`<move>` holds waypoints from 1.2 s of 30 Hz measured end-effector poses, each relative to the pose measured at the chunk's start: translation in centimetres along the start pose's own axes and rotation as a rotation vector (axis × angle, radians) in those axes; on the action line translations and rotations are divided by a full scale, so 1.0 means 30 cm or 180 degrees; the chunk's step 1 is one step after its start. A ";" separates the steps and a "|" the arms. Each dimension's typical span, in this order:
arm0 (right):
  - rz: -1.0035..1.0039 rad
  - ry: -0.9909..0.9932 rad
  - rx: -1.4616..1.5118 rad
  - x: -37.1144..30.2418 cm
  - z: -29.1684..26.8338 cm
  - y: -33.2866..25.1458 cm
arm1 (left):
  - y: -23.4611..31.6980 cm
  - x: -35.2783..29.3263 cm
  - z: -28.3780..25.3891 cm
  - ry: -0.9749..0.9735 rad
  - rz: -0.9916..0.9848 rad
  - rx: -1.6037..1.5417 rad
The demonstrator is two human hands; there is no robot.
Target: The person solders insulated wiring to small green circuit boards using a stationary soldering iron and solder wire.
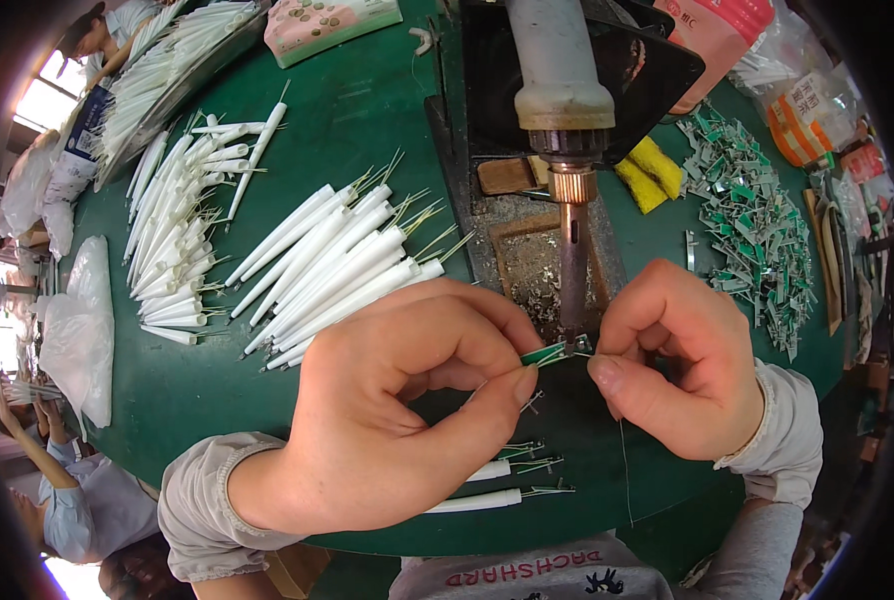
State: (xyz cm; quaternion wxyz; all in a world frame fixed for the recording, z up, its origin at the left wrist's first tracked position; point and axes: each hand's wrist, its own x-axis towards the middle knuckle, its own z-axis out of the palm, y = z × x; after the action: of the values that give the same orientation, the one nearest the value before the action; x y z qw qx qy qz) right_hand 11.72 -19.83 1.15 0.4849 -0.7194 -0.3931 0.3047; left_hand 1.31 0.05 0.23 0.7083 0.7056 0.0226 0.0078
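Note:
Between the thumb and fingertips of my left hand (387, 410) is a small green circuit board (544, 354) with thin pale wires running along it. My left hand is closed on it. Its outer end meets the tip of an upright soldering iron (574, 260) that comes down from above. My right hand (682, 365) is closed just right of the tip, pinching a thin solder wire (625, 470) whose loose length hangs below. Below my left hand lie several white tapered tubes (487, 500) with small boards wired to their ends, partly hidden by the hand.
White tubes with wire ends (342, 260) lie in rows to the left, beside another heap (177, 240). A pile of small green boards (752, 230) lies at right, near a yellow sponge (650, 175). The iron's stand has a debris-filled tray (512, 240). Other people sit at far left.

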 end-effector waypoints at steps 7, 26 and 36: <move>0.0057 0.0070 0.0065 -0.005 0.003 -0.006 | 0.004 0.002 0.001 0.0005 0.0094 0.0071; 0.0039 0.0130 0.0063 -0.006 0.013 0.003 | 0.011 0.004 -0.006 0.0072 -0.0401 -0.0461; -0.0207 0.0021 0.0039 0.005 0.011 0.015 | 0.018 0.006 -0.027 0.0105 -0.0841 -0.0950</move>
State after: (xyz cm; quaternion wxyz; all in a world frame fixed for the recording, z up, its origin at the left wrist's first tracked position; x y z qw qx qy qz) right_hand 11.66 -19.64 0.61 0.5001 -0.7043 -0.4128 0.2889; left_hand 1.45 0.88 0.76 0.7994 0.5834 0.1252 -0.0704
